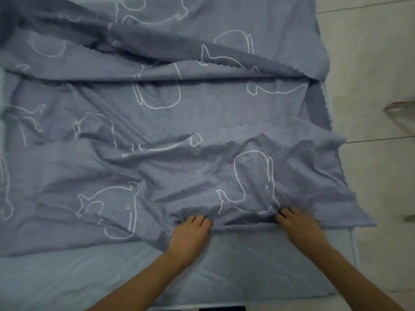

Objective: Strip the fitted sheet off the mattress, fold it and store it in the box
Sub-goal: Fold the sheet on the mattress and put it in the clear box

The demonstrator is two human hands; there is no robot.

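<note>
A grey-blue fitted sheet (170, 122) printed with white whale outlines lies crumpled in loose folds over a pale blue mattress (112, 272). Its near edge runs across the lower part of the head view. My left hand (190, 234) grips that edge near the middle, fingers curled into the fabric. My right hand (298, 225) holds the same edge further right, fingers tucked under a fold. The sheet's right corner (359, 212) hangs over the mattress side. No box is in view.
A light tiled floor (370, 63) runs along the right of the mattress. A curved red-rimmed object (399, 111) pokes in at the right edge. The bare mattress strip lies between me and the sheet.
</note>
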